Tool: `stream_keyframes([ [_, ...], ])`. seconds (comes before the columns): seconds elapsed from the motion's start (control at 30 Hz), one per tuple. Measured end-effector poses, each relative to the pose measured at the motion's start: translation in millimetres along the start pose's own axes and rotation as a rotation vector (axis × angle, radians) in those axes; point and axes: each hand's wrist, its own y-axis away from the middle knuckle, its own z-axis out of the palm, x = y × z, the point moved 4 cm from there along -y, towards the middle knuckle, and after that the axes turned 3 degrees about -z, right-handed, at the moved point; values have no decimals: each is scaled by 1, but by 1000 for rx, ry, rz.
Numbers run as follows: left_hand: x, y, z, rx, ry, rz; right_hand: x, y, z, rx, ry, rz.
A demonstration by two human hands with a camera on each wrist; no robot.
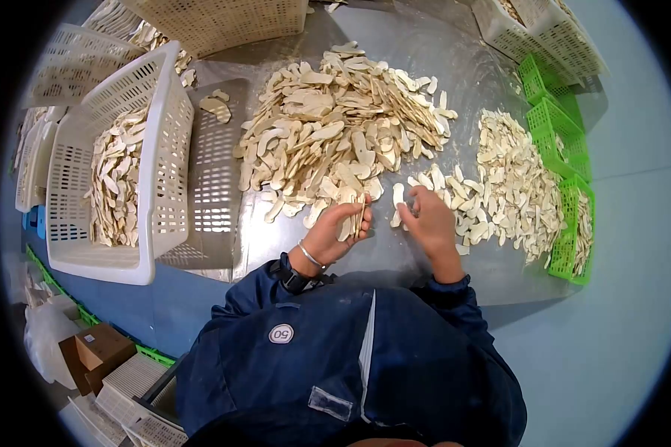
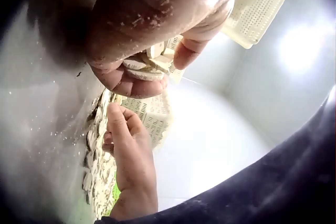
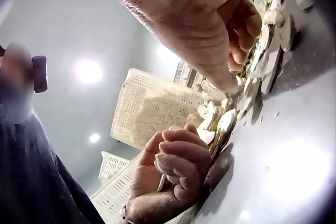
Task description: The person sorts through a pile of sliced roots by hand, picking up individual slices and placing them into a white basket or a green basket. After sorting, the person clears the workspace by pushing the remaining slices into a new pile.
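In the head view the left hand, with a bracelet at its wrist, grips a small stack of pale dried slices. The left wrist view shows its fingers curled under several slices. Just right of it, the right hand is over the metal table, its thumb and fingers bent beside a single slice; whether it touches that slice I cannot tell. A large heap of slices lies beyond both hands.
A white perforated crate with slices stands at the left. To the right lies a pile of smaller slices, beside green baskets. More crates stand at the table's far side, and a cardboard box sits lower left.
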Motion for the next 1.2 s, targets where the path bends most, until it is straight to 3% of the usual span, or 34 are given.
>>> stream_keyframes([
  [0.13, -1, -4, -8, -62, -24, -10, 0, 1, 14, -169, -8, 54],
  [0.43, -2, -5, -10, -116, 114, 0, 31, -3, -8, 12, 23, 79],
  [0.53, 1, -1, 0, -109, 136, 41, 20, -5, -19, -42, -260, 123],
  [0.63, 3, 1, 8, -137, 180, 66, 0, -6, -8, -274, -854, 197],
  [0.73, 1, -1, 4, -175, 194, 55, -23, -30, -18, -166, -519, 12],
  [0.87, -1, -2, -7, -155, 148, 38, -9, -70, 7, 27, -176, 63],
  [1.0, 1, -1, -2, -140, 111, 53, 0, -82, 28, -30, -223, 64],
  [1.2, 0, 1, -3, -105, 94, 36, 30, -60, 19, -149, -732, 341],
])
